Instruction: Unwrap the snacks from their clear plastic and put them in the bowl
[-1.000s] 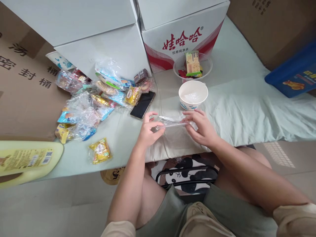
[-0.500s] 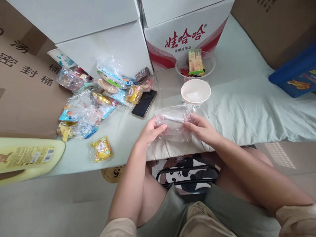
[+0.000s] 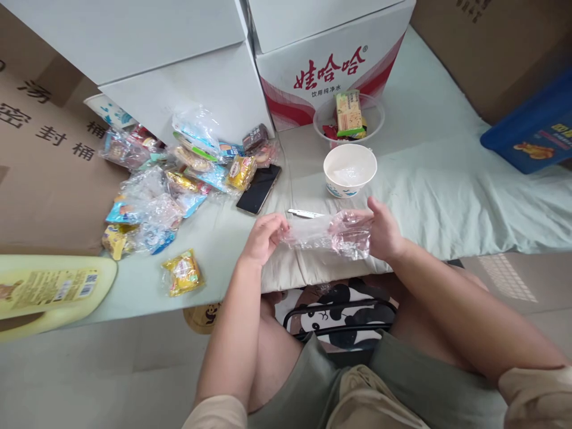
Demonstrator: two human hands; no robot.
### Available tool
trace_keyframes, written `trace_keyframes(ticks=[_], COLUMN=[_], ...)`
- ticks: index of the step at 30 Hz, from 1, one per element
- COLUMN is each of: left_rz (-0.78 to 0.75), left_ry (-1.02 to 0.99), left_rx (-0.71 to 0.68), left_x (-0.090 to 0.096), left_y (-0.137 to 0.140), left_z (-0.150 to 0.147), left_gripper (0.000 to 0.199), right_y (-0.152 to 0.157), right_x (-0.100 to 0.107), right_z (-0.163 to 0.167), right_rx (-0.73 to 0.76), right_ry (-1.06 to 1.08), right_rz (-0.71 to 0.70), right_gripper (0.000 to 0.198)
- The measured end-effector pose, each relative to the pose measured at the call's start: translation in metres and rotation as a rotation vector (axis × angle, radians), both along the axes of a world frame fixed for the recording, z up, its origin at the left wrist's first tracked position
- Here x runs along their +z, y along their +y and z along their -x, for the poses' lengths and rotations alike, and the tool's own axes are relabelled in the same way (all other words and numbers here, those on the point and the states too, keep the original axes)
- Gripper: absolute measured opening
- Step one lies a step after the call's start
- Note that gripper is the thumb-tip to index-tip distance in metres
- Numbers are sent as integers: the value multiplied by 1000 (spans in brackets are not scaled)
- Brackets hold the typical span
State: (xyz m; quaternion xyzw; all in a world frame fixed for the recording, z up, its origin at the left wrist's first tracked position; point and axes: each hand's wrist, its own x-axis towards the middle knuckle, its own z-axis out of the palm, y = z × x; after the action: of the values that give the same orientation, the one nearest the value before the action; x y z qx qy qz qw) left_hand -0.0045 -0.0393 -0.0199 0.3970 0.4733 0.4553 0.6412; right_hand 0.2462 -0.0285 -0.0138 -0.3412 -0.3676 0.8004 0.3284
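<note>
A clear, crinkled plastic bag (image 3: 308, 233) stretches between my hands above the front of the cloth-covered surface. My left hand (image 3: 263, 237) pinches its left end between thumb and fingers. The fingers of my right hand (image 3: 386, 229) reach straight into or behind the bag's right end; which of the two I cannot tell. Its thumb points up, well apart from the fingers. Just beyond the bag lies a thin white strip with dark marks (image 3: 306, 213), partly covered. A white paper bowl (image 3: 336, 186) with clear plastic inside stands past my right hand.
Wrapped snacks (image 3: 152, 196) are heaped at left beside a black phone (image 3: 259, 189). One yellow packet (image 3: 183, 273) lies nearer me. A clear plastic bowl (image 3: 379, 122) holds snack packs. White boxes (image 3: 330, 77) line the back; a blue container (image 3: 527, 134) stands at right.
My right hand has moved right and turned, its thumb now lifted off the bag. The bag is drawn out wider and lower, uncovering the white strip behind it.
</note>
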Motion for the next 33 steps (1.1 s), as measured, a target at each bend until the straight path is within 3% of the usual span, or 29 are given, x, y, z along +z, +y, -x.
trace_keyframes(ticks=[4,7,9,11,13,15,18,23,26,28,30,33], left_rz=[-62,-116,-202,-278,-302,-267,-147,-112,-90,-68,-58,-57], left_ry=[202,317,433,484,398,244,142,189,143,110,91,88], left_rx=[-18,87,236,288,157,-65,-272,-109,-152,-185,-166,-79], left_x=[-12,-20,-23,-24,-23,-22,-19,-15,-13,-12,-12,-10], left_y=[2,5,7,8,6,1,-5,-5,-5,-6,-6,-4], left_z=[-4,-4,-3,-3,-7,-15,-27,-30,-29,-31,-33,-31], left_gripper=[26,37,39,35,41,57,59,43,46,47,46,42], right_y=[2,4,5,5,2,-2,-6,-2,0,-1,-3,6], right_x=[-7,-13,-15,-15,-13,-9,-7,-11,-15,-16,-13,4], right_z=[3,5,6,6,7,10,13,9,7,8,8,2], right_rx=[-1,-95,-184,-232,-170,7,191,-193,-148,-53,-59,-301], right_ry=[-305,-529,-649,-685,-591,-425,-276,-296,-255,-357,-521,-743], right_rz=[-143,-298,-407,-552,-713,-812,-784,-654,-648,-664,-709,-843], right_gripper=[43,55,42,20,7,6,10,34,51,42,26,15])
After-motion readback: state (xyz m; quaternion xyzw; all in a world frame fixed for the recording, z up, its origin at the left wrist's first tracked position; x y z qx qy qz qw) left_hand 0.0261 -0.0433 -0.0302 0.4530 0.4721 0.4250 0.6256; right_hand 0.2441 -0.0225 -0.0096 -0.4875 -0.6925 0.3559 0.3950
